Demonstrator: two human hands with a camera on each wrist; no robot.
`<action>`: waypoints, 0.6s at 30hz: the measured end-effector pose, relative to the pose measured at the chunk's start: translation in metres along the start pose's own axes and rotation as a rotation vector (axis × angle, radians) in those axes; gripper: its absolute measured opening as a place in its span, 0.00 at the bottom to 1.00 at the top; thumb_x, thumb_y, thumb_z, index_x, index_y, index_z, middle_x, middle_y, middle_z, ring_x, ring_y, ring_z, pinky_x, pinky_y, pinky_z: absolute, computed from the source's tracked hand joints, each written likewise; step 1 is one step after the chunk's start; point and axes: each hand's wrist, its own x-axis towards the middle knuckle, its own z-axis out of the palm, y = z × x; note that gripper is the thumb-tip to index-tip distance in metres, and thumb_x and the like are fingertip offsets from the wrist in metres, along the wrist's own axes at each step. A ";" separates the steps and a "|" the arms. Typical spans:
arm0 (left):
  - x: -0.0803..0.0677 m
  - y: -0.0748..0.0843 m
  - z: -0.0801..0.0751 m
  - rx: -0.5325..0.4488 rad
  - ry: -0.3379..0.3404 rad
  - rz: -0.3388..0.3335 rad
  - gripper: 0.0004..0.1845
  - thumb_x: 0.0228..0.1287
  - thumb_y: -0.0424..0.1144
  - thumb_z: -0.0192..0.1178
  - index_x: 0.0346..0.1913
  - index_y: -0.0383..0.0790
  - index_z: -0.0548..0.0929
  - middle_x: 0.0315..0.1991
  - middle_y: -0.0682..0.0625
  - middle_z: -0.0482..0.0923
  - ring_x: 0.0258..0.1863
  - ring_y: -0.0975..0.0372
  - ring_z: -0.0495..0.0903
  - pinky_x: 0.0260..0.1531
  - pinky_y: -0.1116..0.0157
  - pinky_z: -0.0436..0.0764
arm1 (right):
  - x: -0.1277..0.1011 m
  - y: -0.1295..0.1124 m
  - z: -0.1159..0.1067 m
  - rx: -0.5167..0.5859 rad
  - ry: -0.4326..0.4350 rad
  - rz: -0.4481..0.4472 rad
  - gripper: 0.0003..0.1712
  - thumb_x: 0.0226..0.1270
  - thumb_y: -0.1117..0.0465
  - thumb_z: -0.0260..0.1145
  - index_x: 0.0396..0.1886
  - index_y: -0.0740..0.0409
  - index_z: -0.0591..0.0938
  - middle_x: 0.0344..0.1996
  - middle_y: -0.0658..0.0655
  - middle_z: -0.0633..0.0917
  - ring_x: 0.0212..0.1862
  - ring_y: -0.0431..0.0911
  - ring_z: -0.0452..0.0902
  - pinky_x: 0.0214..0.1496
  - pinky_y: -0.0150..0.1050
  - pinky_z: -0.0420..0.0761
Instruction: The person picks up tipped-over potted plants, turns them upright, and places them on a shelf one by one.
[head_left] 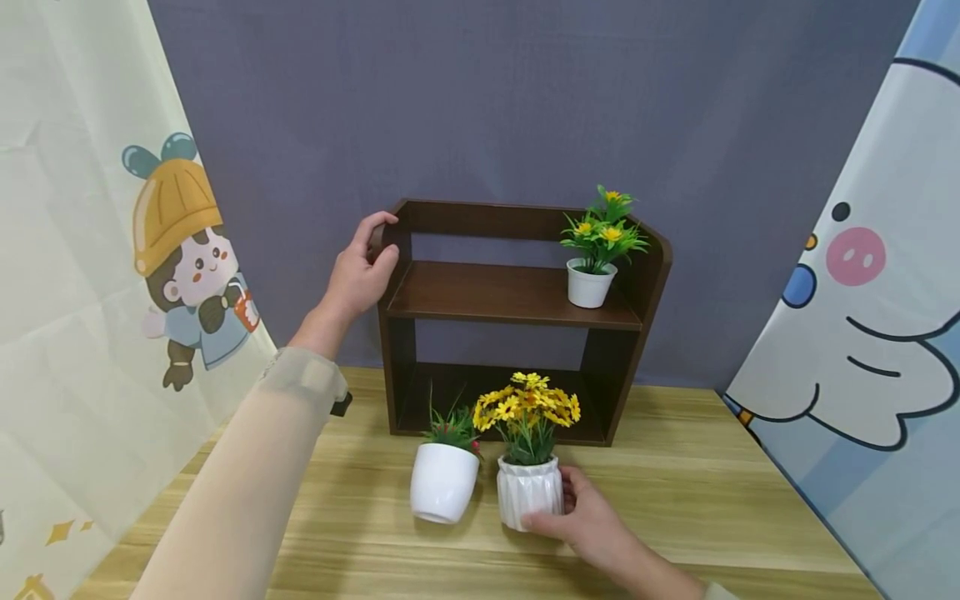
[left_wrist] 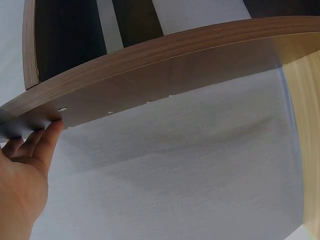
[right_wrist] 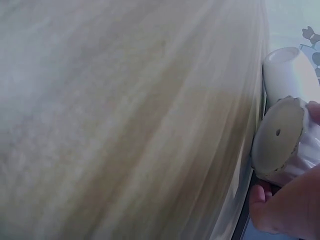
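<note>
Shelf [head_left: 517,300] steadying and pot handling are in progress together. At the back edge of the table [head_left: 712,517], the left hand [head_left: 360,271] grips the top left corner of the dark wooden shelf, fingers curled over the side panel; the left wrist view shows fingertips [left_wrist: 47,137] against the panel's outer face. Just in front of the shelf's open bottom, a smooth white pot [head_left: 444,482] with green leaves stands on the table. Immediately to its right stands the ribbed white pot [head_left: 529,492] of yellow flowers, near the front middle of the table. The right hand [head_left: 592,521] wraps this ribbed pot from the right side, thumb in front. In the right wrist view the pot's underside [right_wrist: 277,135] is exposed, so it appears tilted or just clear of the table. A third potted plant [head_left: 592,275] occupies the right end of the upper shelf board. Judged step: lifting the ribbed pot. The next move calls for an upright carry, clearing the neighbouring smooth pot and the shelf edge.
</note>
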 end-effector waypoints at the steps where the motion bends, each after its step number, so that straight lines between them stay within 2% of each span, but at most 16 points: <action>1: 0.000 0.000 0.000 -0.001 0.001 0.000 0.24 0.84 0.49 0.51 0.77 0.67 0.69 0.48 0.44 0.80 0.36 0.53 0.75 0.36 0.57 0.74 | 0.000 0.000 0.000 0.000 -0.002 0.000 0.53 0.56 0.64 0.85 0.76 0.77 0.66 0.63 0.69 0.83 0.59 0.54 0.84 0.60 0.49 0.88; 5: 0.000 0.000 0.000 -0.003 0.006 0.001 0.24 0.84 0.49 0.51 0.77 0.66 0.69 0.48 0.43 0.80 0.38 0.53 0.76 0.38 0.57 0.74 | -0.001 0.000 0.000 0.002 0.005 0.004 0.53 0.55 0.65 0.85 0.75 0.77 0.67 0.63 0.69 0.83 0.58 0.53 0.84 0.60 0.50 0.88; 10: -0.001 0.000 0.000 0.000 0.004 0.005 0.24 0.83 0.50 0.51 0.77 0.66 0.69 0.45 0.44 0.78 0.36 0.53 0.75 0.36 0.57 0.73 | -0.001 0.000 0.002 0.004 0.021 0.013 0.53 0.55 0.65 0.85 0.75 0.76 0.67 0.63 0.69 0.82 0.58 0.54 0.84 0.61 0.53 0.88; 18: -0.001 0.001 -0.001 -0.009 0.010 0.007 0.24 0.83 0.49 0.52 0.77 0.66 0.70 0.47 0.43 0.81 0.38 0.52 0.77 0.38 0.57 0.74 | 0.001 0.001 0.003 0.018 0.057 0.017 0.55 0.52 0.68 0.85 0.77 0.76 0.65 0.63 0.70 0.82 0.59 0.56 0.84 0.63 0.56 0.87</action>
